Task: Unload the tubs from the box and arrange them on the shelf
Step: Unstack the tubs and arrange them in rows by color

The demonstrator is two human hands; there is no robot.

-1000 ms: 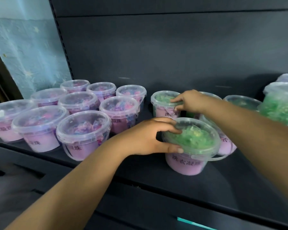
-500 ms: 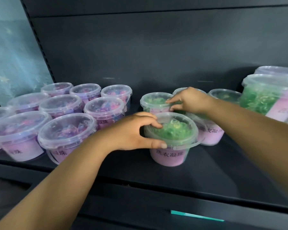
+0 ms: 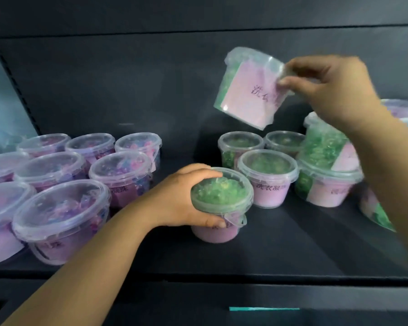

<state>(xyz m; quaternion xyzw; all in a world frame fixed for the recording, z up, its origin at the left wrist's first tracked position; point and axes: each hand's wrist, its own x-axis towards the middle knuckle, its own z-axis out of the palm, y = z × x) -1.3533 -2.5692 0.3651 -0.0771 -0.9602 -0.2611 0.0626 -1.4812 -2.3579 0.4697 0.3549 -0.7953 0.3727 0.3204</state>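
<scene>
Right hand [image 3: 335, 88] has lifted tilted tub [image 3: 247, 90], pinching it; left hand [image 3: 181, 198] grips upright tub [image 3: 224, 191].

To your left you see a pale blue wall [image 3: 3, 107]; a teal strip [image 3: 264, 308] sits low, right of centre.

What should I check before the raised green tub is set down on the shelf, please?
1. Grip on the raised green tub: ok, the right hand pinches it by one side.
2. Raised green tub level: not ok, it hangs tilted above the others.
3. Its lid shut: cannot tell, too blurred.
4. Front green tub steadied: ok, the left hand grips it around the rim.
5. Bare spot on the shelf: ok, there is free surface to the right of the front green tub.
6. Green group apart from the purple tubs: ok, a gap separates them.
</scene>
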